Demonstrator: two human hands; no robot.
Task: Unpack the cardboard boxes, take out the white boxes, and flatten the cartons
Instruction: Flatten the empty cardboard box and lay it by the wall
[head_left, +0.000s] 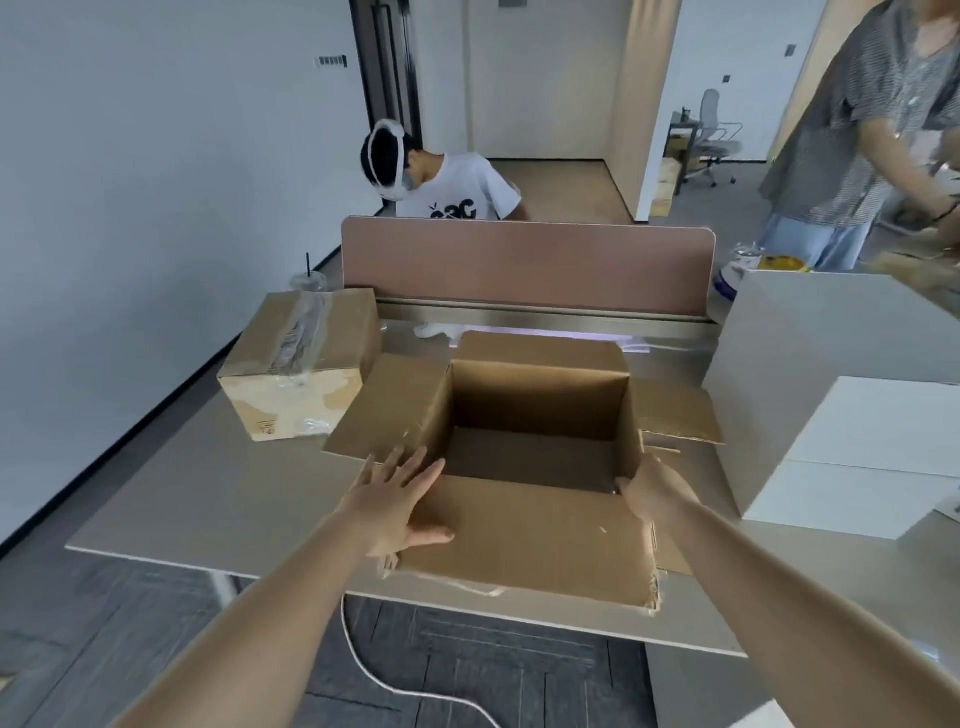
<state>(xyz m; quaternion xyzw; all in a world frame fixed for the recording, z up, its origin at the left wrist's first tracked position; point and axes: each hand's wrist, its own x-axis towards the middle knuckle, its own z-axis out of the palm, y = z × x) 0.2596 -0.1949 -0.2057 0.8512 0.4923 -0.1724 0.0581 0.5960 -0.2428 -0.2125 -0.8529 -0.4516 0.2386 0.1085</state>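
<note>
An open cardboard carton (535, 535) stands in the middle of the desk with its four flaps spread out and nothing visible inside. My left hand (402, 499) lies flat with straight fingers on the carton's near left corner, thumb along the front flap. My right hand (652, 486) holds the carton's near right corner, its fingers hidden behind the wall. A sealed, taped carton (301, 358) sits at the back left. Stacked white boxes (872, 457) stand on the right of the desk.
A brown partition (524, 265) runs along the desk's far edge, with a person behind it. Another person (852, 135) stands at the right beside a tall grey box (810, 327). A white cable (395, 680) trails on the floor below the desk edge.
</note>
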